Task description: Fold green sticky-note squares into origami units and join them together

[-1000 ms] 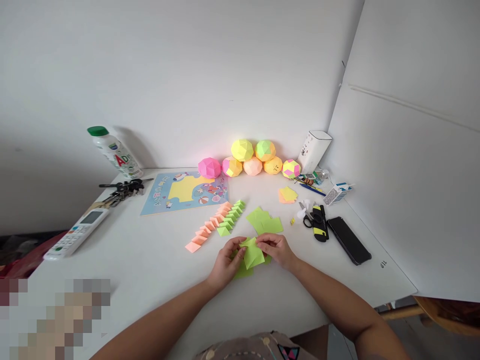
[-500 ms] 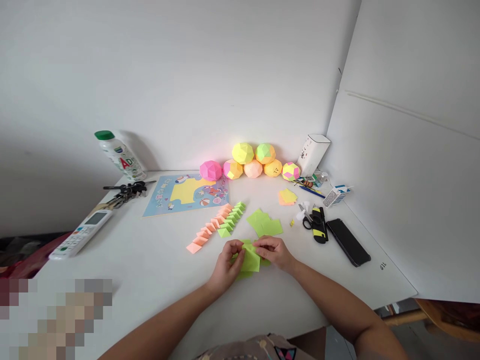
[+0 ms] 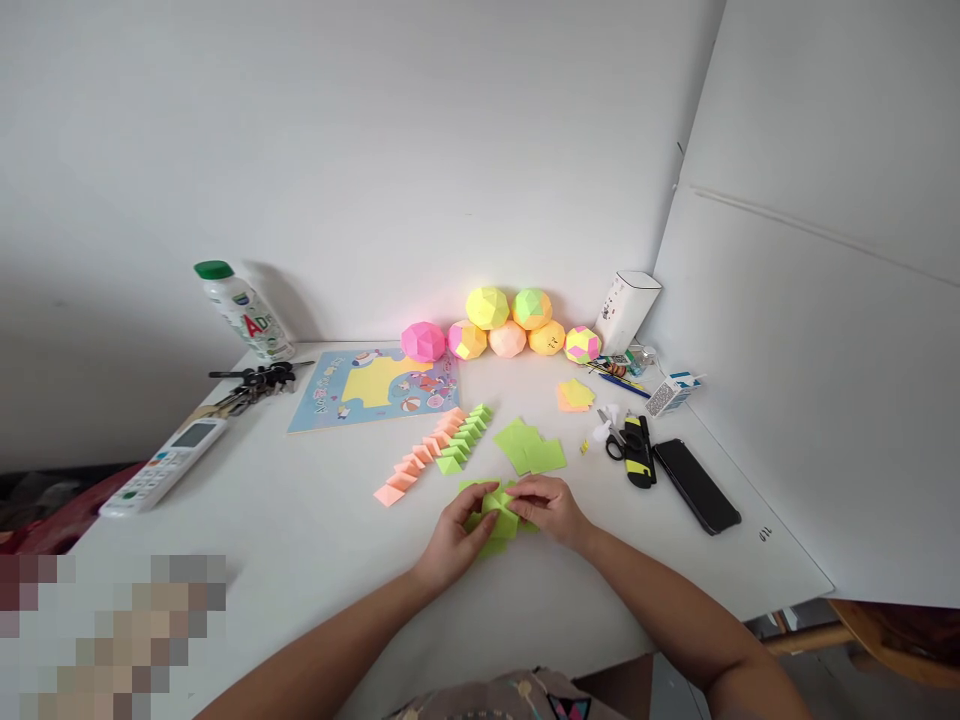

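Between my hands is a creased square of green paper point(image 3: 500, 512), held above more green sheets that lie partly hidden under it. My left hand point(image 3: 457, 530) pinches its left side with thumb and fingers. My right hand point(image 3: 549, 508) grips the right edge, the fingertips close to the middle of the sheet. Just beyond, loose green sheets point(image 3: 536, 450) lie overlapping on the white table point(image 3: 337, 560). To their left run a row of folded green pieces point(image 3: 465, 440) and a row of folded orange pieces point(image 3: 420, 455).
Several faceted paper balls point(image 3: 487, 308) are stacked against the wall. A blue printed sheet point(image 3: 315, 405), keys point(image 3: 262, 380), a bottle point(image 3: 247, 315) and a remote point(image 3: 165, 465) stand or lie left. Rightward are scissors point(image 3: 614, 447), a cutter point(image 3: 637, 455) and a black phone point(image 3: 697, 485).
The green paper has tilted and now shows crossing creases. My left fingers have shifted slightly along its edge, while my right hand has hardly moved.
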Demonstrator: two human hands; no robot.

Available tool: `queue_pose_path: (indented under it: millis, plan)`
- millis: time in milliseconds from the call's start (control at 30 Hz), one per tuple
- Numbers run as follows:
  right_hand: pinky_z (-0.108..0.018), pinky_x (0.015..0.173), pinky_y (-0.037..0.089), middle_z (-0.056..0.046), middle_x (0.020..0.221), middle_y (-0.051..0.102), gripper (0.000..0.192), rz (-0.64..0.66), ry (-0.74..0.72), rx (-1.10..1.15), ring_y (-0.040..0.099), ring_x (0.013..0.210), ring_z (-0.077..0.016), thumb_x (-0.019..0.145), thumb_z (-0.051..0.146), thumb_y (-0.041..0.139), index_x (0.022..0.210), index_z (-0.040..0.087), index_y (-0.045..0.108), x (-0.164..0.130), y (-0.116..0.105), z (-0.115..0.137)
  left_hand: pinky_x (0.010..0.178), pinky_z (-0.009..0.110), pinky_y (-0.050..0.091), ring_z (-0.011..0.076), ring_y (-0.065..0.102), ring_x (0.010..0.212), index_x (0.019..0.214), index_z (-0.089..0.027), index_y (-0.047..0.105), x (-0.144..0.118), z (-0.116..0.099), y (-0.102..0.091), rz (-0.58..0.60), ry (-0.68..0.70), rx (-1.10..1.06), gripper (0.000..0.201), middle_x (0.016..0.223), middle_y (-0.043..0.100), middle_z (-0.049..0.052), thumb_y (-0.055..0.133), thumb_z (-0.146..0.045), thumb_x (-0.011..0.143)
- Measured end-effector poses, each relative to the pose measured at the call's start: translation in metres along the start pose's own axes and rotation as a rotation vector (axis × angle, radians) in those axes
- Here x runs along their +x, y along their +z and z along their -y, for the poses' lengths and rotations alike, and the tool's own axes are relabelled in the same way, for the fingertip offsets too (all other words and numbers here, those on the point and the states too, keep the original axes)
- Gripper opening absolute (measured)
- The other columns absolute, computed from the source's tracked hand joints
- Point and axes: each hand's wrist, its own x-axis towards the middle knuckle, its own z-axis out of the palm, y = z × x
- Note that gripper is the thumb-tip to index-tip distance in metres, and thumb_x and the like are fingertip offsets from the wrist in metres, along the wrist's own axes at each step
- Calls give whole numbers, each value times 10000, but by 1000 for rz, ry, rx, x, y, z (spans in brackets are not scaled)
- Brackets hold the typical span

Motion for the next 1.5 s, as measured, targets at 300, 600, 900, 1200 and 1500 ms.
queue_pose_path:
  millis: [300, 600, 900, 1200, 1500]
  plan:
    - [-267, 544, 481, -60, 722, 665, 182, -50, -74, -159, 593, 623, -155, 730, 313, 673, 829, 171, 728, 2, 2, 3, 741, 327, 492, 193, 573, 849, 1080, -174, 573, 0, 2, -1, -26, -60, -76, 378, 924, 624, 65, 592, -388, 768]
    - [-268, 530, 472, -61, 715, 674, 165, -49, -76, -164, 587, 599, -152, 730, 310, 667, 798, 174, 730, 1, 1, 3, 694, 300, 484, 170, 571, 785, 1090, -176, 545, 2, 6, 1, 19, -95, -178, 391, 858, 608, 43, 604, -384, 764]
    - [-261, 585, 488, -45, 754, 663, 192, 40, 139, 20, 596, 663, -145, 722, 320, 672, 815, 156, 709, 4, -2, -8, 641, 261, 450, 144, 538, 708, 979, -192, 602, 3, -1, 0, 18, 89, 90, 218, 833, 597, 34, 530, -303, 807]
    - [-259, 584, 484, -45, 778, 676, 213, 51, 177, -8, 591, 648, -138, 736, 320, 663, 877, 167, 708, 4, -5, -13, 629, 271, 467, 151, 563, 691, 997, -171, 571, 7, 2, 1, 23, -92, -87, 293, 781, 614, 28, 577, -358, 772]
    - [-260, 580, 483, -48, 762, 678, 188, 26, 130, -54, 594, 638, -141, 720, 296, 679, 854, 170, 717, 3, -3, -12, 644, 279, 475, 167, 581, 746, 1020, -171, 565, 8, -1, 1, 43, -108, -122, 339, 825, 628, 43, 601, -376, 752]
